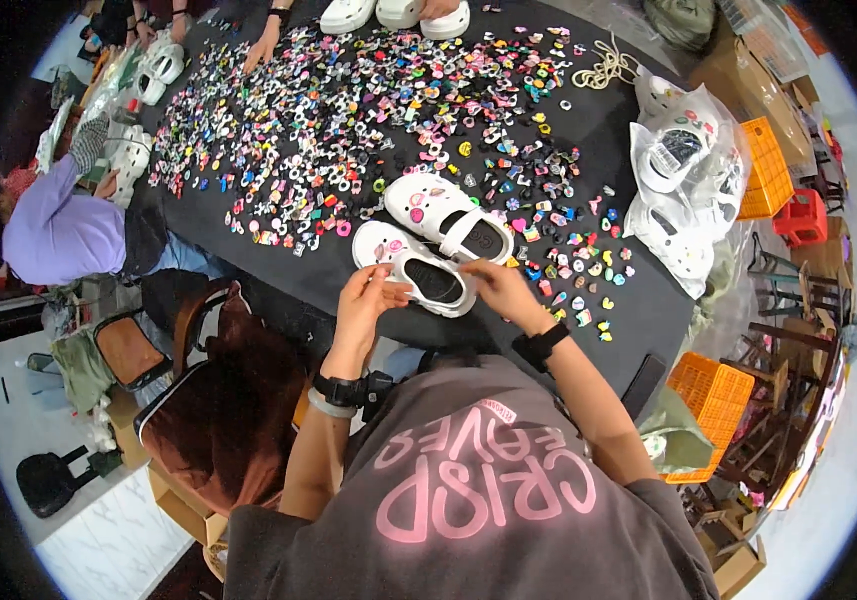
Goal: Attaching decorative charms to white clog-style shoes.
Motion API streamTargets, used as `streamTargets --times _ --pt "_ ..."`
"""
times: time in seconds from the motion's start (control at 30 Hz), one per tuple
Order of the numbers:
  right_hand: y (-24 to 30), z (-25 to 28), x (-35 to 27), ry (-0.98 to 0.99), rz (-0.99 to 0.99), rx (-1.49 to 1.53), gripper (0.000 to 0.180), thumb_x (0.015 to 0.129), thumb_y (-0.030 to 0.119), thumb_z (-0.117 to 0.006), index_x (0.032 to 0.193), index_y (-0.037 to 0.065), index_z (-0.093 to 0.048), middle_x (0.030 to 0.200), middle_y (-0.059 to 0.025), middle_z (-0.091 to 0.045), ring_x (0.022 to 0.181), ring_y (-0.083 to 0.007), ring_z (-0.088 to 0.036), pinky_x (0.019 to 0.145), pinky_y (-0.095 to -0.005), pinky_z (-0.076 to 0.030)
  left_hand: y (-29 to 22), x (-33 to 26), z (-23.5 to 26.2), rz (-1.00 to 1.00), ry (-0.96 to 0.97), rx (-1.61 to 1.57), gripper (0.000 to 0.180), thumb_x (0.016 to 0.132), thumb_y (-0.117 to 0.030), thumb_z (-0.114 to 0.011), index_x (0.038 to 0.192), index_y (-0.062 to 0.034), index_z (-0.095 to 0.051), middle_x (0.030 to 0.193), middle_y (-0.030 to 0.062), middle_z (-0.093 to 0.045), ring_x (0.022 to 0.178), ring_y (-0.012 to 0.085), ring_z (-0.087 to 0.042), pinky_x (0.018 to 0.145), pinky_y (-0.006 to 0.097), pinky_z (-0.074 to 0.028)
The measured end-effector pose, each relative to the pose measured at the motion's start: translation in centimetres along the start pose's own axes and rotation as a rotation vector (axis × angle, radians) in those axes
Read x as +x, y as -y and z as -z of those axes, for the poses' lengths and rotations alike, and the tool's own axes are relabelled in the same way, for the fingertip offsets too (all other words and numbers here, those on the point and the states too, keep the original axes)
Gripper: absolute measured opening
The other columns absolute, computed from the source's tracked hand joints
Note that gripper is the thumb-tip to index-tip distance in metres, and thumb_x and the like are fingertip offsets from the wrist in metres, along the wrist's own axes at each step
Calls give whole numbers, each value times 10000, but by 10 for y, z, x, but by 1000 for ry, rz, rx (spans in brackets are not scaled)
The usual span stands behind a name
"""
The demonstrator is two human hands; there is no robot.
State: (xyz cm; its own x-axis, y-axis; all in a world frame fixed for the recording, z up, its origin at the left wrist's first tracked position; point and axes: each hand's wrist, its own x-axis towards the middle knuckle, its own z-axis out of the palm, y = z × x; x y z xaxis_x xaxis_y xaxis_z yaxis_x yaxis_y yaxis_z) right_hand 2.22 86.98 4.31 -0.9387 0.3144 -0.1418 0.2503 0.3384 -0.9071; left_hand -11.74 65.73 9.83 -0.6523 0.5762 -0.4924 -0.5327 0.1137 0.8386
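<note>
Two white clogs with charms on their toes lie side by side at the table's near edge. The nearer clog (380,240) is between my hands; the other clog (426,198) sits just beyond it, its strap across the opening. My left hand (373,295) is at the nearer clog's left side, fingers apart and partly extended toward it. At that clog's right side, my right hand (501,290) has its fingertips closed on the strap end. Whether a small piece is between those fingertips cannot be seen.
Many loose colourful shoe charms (338,130) cover the black table (613,130). Bagged white clogs (683,190) stand at the right, near a coil of cord (605,66). A phone (643,384) lies at the right edge. Another person's hand (263,48) reaches over the far charms.
</note>
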Motion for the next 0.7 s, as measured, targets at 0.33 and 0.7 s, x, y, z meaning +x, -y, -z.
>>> streamTargets --times 0.33,0.7 --pt "11 -22 1 -102 14 -107 410 674 142 -628 1079 78 -642 912 -187 -649 861 -342 -633 763 -405 -507 14 2 -7 -152 33 76 365 976 -266 -501 1226 0 -501 1179 181 -574 1074 257 -579 935 369 -456" --pt "3 -21 4 -66 -137 121 443 666 171 -682 1099 80 -654 948 -98 -699 866 -234 -675 790 -340 -525 53 47 -11 -235 230 891 198 862 -65 -629 1040 22 -641 822 96 -675 733 157 -644 653 263 -497"
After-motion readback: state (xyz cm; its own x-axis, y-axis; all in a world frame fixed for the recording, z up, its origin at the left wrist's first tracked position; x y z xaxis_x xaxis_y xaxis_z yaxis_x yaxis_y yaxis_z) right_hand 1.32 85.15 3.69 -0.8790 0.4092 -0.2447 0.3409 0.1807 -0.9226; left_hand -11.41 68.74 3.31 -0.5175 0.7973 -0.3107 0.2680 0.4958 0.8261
